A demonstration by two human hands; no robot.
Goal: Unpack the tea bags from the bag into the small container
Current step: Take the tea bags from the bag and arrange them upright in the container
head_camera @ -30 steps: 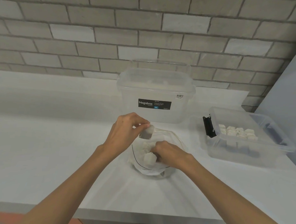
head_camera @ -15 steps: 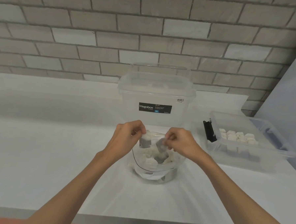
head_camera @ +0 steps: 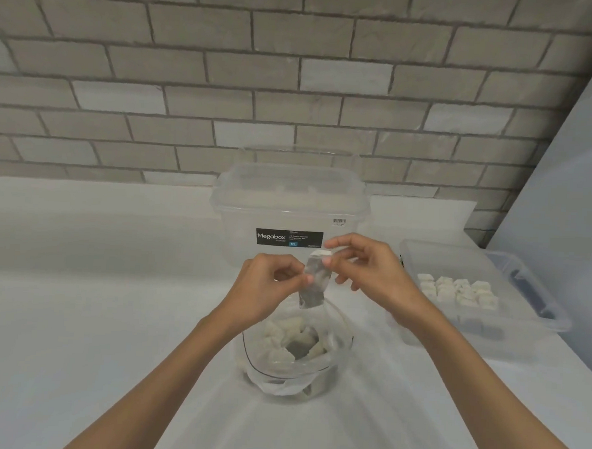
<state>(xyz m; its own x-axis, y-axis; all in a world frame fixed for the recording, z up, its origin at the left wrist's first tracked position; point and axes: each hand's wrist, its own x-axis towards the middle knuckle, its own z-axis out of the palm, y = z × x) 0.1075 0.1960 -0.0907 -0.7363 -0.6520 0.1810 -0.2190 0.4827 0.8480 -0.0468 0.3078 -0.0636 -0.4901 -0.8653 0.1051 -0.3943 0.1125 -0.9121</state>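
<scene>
A clear plastic bag (head_camera: 328,370) stands open on the white counter, with several pale tea bags (head_camera: 282,330) inside. Above its mouth both hands hold grey tea bags (head_camera: 313,283) that hang together. My left hand (head_camera: 267,291) pinches them at their left edge. My right hand (head_camera: 364,265) pinches their top corner between thumb and forefinger. The small clear container (head_camera: 543,316) sits at the right on the counter, with several white tea bags (head_camera: 455,291) lined up in it.
A large lidded clear tub (head_camera: 288,206) labelled Megabox stands just behind the bag, against the brick wall. A pale panel closes off the far right. The white counter (head_camera: 77,316) stretches to the left.
My right hand came out of the bag with a tea bag and rose to meet the one in my left hand. Both hands now hold the tea bags together, higher above the bag.
</scene>
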